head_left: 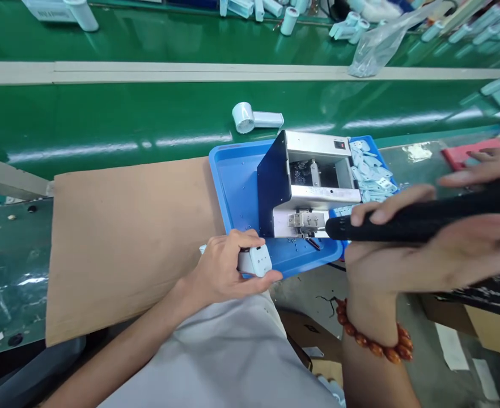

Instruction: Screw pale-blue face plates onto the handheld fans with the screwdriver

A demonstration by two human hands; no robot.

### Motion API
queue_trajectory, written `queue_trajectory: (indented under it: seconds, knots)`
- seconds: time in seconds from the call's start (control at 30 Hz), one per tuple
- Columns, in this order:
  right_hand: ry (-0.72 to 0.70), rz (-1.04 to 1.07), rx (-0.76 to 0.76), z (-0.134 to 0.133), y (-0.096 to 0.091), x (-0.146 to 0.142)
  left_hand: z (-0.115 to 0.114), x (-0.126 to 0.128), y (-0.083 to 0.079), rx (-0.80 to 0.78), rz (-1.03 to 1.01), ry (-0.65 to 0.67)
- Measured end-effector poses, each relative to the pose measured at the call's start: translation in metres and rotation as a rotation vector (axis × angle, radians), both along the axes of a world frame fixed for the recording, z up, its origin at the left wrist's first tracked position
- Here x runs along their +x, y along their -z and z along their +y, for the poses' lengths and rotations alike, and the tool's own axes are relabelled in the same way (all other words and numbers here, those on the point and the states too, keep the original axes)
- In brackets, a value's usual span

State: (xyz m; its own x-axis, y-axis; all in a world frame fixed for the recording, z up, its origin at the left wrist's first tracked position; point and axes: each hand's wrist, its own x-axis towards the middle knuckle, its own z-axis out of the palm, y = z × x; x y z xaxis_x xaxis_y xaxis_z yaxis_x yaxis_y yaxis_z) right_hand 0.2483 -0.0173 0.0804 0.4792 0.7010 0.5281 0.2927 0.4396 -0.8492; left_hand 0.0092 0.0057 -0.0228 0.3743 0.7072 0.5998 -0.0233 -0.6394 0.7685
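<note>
My left hand is closed round a small white plastic part at the front edge of a blue tray. My right hand grips a black electric screwdriver, its tip pointing left at the front of a small metal screw feeder that stands in the tray. A beaded bracelet is on my right wrist. Small screws lie scattered on the tray floor.
A brown cardboard sheet covers the bench left of the tray. Pale blue plastic pieces fill a blue bin behind the feeder. A pale blue cylindrical part lies on the green conveyor. More parts and a plastic bag lie further back.
</note>
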Motion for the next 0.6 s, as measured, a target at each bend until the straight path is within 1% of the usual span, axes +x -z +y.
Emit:
queue_trajectory:
  seconds: [0.1, 0.17, 0.2, 0.27, 0.3, 0.33, 0.37, 0.4, 0.47, 0.5, 0.53, 0.6]
  knots:
    - [-0.019, -0.008, -0.044, 0.008, 0.009, -0.008, -0.001, -0.002, 0.002, -0.043, 0.04, -0.002]
    - [-0.021, -0.005, -0.001, 0.014, 0.014, -0.015, -0.002, -0.003, 0.003, -0.068, 0.056, -0.002]
    - [-0.016, -0.005, 0.06, 0.017, 0.017, -0.019, -0.002, -0.003, 0.003, -0.078, 0.057, -0.001]
    - [-0.031, -0.011, 0.239, 0.019, 0.018, -0.024, -0.002, -0.004, 0.004, -0.091, 0.055, 0.006]
    - [-0.045, -0.007, 0.317, 0.017, 0.016, -0.025, -0.003, -0.004, 0.004, -0.095, 0.058, 0.009]
    - [-0.062, 0.016, 0.354, 0.013, 0.011, -0.026, -0.003, -0.005, 0.004, -0.097, 0.063, 0.011]
    - [-0.074, 0.056, 0.343, 0.006, 0.005, -0.026, -0.003, -0.005, 0.005, -0.096, 0.069, 0.013]
    - [-0.068, 0.112, 0.285, -0.002, -0.003, -0.025, -0.003, -0.005, 0.005, -0.094, 0.074, 0.013]
    - [-0.038, 0.229, 0.095, -0.02, -0.021, -0.024, -0.003, -0.006, 0.006, -0.088, 0.086, 0.011]
    - [-0.053, 0.245, 0.027, -0.028, -0.03, -0.025, -0.003, -0.006, 0.006, -0.085, 0.09, 0.01]
    - [-0.058, 0.259, -0.024, -0.033, -0.038, -0.027, -0.003, -0.007, 0.006, -0.08, 0.092, 0.01]
    - [-0.063, 0.294, -0.065, -0.035, -0.05, -0.035, -0.003, -0.008, 0.006, -0.067, 0.09, 0.011]
